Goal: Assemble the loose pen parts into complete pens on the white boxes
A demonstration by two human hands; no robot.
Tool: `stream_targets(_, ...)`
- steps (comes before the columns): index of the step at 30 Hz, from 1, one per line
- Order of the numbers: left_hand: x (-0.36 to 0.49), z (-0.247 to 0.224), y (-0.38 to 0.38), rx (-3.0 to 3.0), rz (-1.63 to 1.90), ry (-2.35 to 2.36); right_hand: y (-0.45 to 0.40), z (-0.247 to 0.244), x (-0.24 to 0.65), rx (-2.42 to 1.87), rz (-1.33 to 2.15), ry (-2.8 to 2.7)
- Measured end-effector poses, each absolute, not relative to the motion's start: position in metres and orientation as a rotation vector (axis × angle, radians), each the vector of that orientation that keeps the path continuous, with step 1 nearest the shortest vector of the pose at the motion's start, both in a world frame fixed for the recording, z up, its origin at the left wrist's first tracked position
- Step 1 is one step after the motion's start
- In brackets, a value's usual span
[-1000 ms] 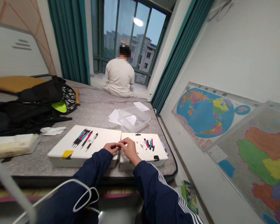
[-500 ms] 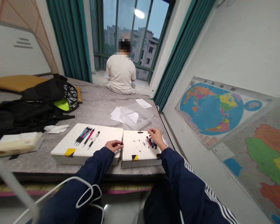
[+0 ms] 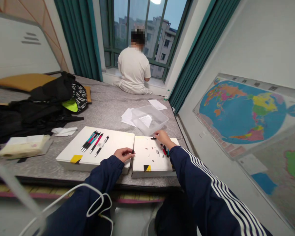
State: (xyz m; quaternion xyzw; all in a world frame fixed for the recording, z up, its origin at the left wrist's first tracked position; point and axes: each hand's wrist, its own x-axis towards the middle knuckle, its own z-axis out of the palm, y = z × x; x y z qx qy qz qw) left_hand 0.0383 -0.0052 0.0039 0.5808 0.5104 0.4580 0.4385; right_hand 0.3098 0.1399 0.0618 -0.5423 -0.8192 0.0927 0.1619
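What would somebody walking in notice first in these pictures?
A large world map on the wall to the right stands out first, and straight ahead a person in a cream shirt sits at the window with their back turned. Nearer, on the grey mattress, a row of pens lies on a white board.

Your single head-worn camera, facing forward and down, close above your left hand (image 3: 123,154) and right hand (image 3: 164,138).
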Motion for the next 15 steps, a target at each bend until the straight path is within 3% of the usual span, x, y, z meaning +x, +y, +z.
stream_targets(15,0.037,0.002,-0.006,1.296,1.157,1.045,0.148,0.045,0.302,-1.562,0.272,-2.45)
